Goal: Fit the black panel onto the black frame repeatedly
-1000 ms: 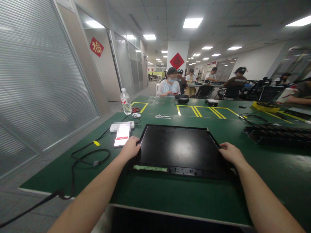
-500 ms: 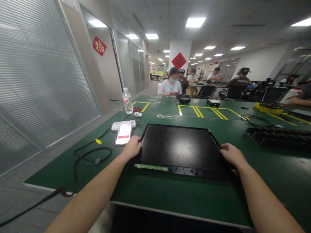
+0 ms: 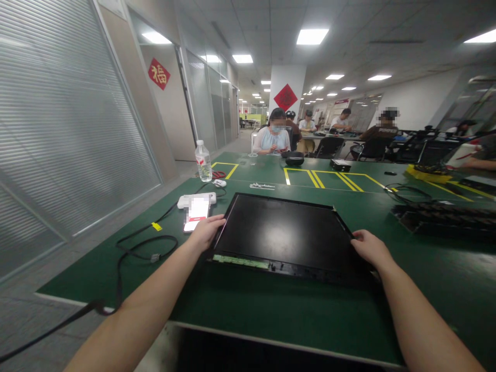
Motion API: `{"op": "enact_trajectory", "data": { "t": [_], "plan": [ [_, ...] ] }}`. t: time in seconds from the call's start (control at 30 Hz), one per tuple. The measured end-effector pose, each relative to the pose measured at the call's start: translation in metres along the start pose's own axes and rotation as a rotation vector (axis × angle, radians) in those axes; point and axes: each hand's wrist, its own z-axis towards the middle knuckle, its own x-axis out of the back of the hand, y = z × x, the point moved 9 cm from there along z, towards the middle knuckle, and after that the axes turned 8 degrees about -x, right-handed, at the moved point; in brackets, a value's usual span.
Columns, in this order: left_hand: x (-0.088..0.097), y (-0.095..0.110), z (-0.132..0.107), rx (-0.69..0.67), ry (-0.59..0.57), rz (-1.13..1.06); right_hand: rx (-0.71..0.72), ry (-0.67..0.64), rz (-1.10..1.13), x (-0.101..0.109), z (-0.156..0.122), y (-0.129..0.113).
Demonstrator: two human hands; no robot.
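A black display panel (image 3: 282, 227) with a thin dark frame is in front of me, its screen side up. Along its near edge runs a strip of green circuit board (image 3: 241, 261). My left hand (image 3: 207, 232) grips the panel's left edge, fingers on top and the thumb side hidden. On the right edge, my right hand (image 3: 370, 249) pinches the frame between thumb and bent fingers. The panel's left side sits slightly higher than its right. Just beyond my left hand lies a lit phone (image 3: 197, 211) against a white stand-like object (image 3: 212, 198).
Dark cables (image 3: 149, 243) loop over the green table (image 3: 279, 310) at left. A water bottle (image 3: 203, 161) stands behind the phone. Small white parts (image 3: 262, 185) lie beyond the panel. A black slatted object (image 3: 445, 217) is at right. A person (image 3: 273, 139) sits across the table.
The panel's left side has risen a little and its near-left corner shifted up. My left hand's fingers have straightened along the edge. My right hand has stayed in place.
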Motion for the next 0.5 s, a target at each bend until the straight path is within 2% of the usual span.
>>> {"op": "enact_trajectory", "data": {
  "t": [0.1,0.33,0.5],
  "plan": [
    [-0.004,0.0,-0.001,0.038,-0.003,-0.091,-0.001,0.005,0.005,0.0,0.001,0.0],
    [-0.011,0.001,-0.009,0.082,0.014,-0.093,0.008,-0.009,-0.021,-0.002,0.0,0.0],
    [-0.015,0.0,-0.007,0.076,-0.018,-0.129,0.005,-0.022,-0.01,-0.001,-0.002,-0.002]
  ]
}}
